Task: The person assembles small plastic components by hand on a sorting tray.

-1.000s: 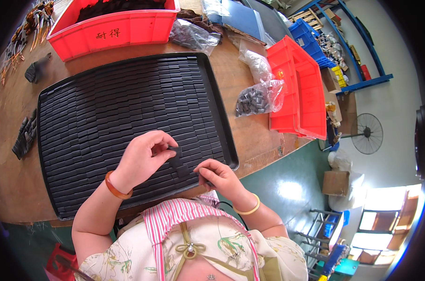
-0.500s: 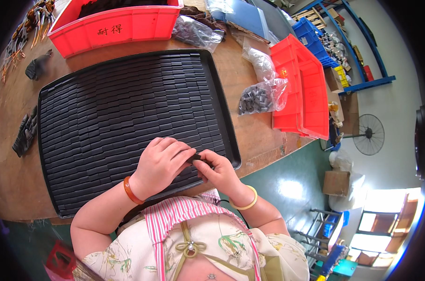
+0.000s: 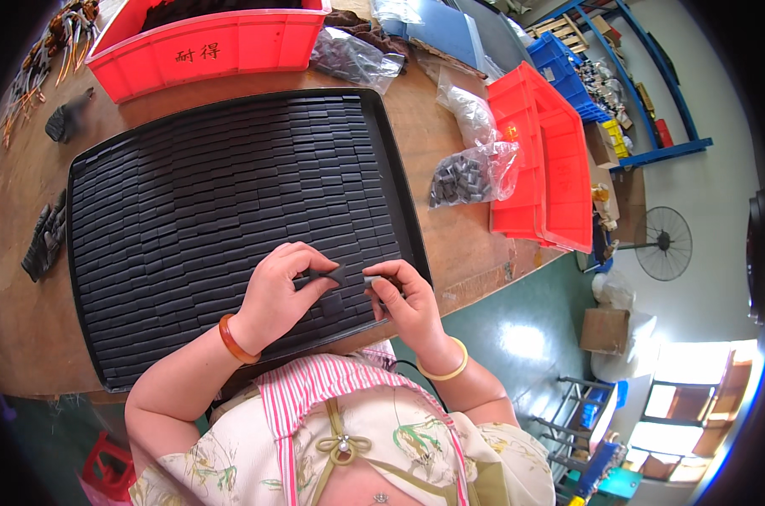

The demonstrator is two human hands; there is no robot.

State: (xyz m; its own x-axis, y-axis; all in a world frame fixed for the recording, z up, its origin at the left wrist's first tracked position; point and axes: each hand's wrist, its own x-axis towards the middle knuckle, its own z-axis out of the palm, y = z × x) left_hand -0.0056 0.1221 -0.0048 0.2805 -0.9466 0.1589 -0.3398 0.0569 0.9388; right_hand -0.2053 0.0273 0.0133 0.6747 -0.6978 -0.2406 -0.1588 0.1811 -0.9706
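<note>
My left hand (image 3: 285,282) is closed, pinching a black flat strip-like piece (image 3: 336,275) between thumb and fingers. To its right, my right hand (image 3: 404,304) grips a small dark grey piece (image 3: 371,281) at its fingertips; its exact kind is too small to make out. A short gap separates the two pieces. Both hands hover over the near right part of a large black tray (image 3: 409,211), which is covered with rows of similar flat black pieces (image 3: 231,194).
Beyond the tray stands a red bin (image 3: 247,51) with dark contents. At right are another red bin (image 3: 530,169) and a clear bag of small grey pieces (image 3: 463,181). Dark gloves (image 3: 45,240) lie left of the tray. Farther right are a fan (image 3: 662,242) and shelving.
My hands have drawn apart from touching each other, the right one shifting right. A black piece now shows in the left fingers and a small grey one in the right.
</note>
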